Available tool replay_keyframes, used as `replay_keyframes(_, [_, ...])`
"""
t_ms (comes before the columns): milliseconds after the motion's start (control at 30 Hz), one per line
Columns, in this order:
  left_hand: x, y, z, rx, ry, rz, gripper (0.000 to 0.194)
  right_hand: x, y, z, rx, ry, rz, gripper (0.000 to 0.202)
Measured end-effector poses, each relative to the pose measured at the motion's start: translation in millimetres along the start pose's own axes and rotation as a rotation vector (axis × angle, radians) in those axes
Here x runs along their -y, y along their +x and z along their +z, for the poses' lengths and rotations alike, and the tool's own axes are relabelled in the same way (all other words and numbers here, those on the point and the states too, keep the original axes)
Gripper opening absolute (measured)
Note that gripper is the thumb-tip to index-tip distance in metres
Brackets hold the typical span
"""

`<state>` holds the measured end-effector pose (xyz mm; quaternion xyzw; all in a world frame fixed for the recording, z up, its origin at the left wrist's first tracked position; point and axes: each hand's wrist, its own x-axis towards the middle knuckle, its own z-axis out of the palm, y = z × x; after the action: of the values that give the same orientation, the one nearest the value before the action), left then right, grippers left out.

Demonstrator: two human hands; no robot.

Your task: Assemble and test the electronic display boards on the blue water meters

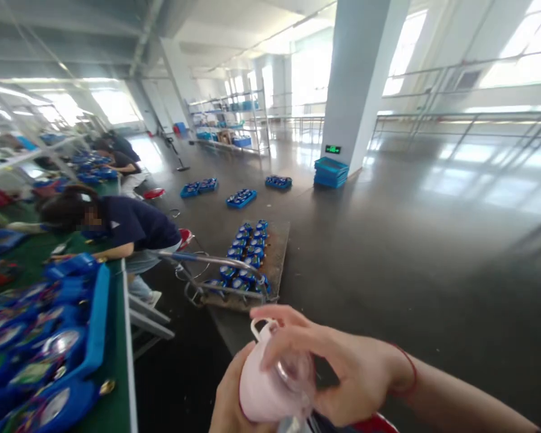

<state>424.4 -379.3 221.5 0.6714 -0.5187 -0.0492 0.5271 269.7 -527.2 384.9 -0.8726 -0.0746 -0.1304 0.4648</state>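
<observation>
Low in the middle of the view, both of my hands are wrapped around a pale pink bottle (265, 394) with a white loop handle at its top. My left hand (229, 397) cups its left side and base from below. My right hand (338, 370) grips the top, near a clear lid, with its fingers curled across it. A red string circles my right wrist. The bottle's base is hidden by my hands.
A green worktable (115, 361) on my left carries blue trays of blue round items (40, 355). A seated person (121, 225) leans over it; others work further back. A cart (247, 258) loaded with the same items stands ahead. Blue crates (330, 172) sit by a pillar.
</observation>
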Motion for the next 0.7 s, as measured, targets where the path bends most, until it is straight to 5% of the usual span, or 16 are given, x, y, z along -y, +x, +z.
replay_keyframes(100, [24,70,42.3,0.098,-0.064,0.159,0.078,-11,0,-38,-0.285,-0.256,0.403,0.091])
replay_keyframes(200, [45,140,81.8,0.116,-0.015,0.31,0.076,-33,12,-69,-0.421,-0.501,0.723,0.085])
replay_keyframes(367, [71,237,140.0,0.207,-0.095,0.486,0.076,-69,26,-144,-0.209,-0.473,0.452,0.067])
replay_keyframes(567, [95,330,233.2,0.302,-0.135,0.526,0.082,-152,7,-207,-0.663,-0.525,0.98,0.064])
replay_keyframes(633, [105,361,271.5,0.348,-0.159,0.594,0.081,-195,-15,-230,-0.68,-0.415,0.978,0.064])
replay_keyframes(700, [113,393,313.5,0.412,-0.19,0.679,0.071,-237,-41,-258,-0.692,-0.305,0.808,0.065])
